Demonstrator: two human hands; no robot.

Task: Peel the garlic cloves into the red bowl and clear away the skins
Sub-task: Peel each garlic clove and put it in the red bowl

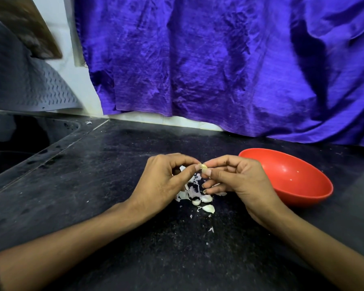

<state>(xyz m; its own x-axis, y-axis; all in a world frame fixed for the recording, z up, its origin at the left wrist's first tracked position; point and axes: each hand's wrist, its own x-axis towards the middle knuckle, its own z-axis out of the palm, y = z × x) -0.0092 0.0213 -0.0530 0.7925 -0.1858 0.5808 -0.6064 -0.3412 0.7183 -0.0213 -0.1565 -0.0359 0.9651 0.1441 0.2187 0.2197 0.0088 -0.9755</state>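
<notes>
Both hands pinched one small pale garlic clove [203, 168] to strip skin | left hand [166, 181], right hand [237, 181] | just left of glossy red plastic bowl [298, 181], ready for dropping

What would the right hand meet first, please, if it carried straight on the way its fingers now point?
Almost at once the left hand: the right hand points leftward, and both pinch the same garlic clove.

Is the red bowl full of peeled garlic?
No, the red bowl holds only a few tiny specks; no cloves lie inside.
</notes>
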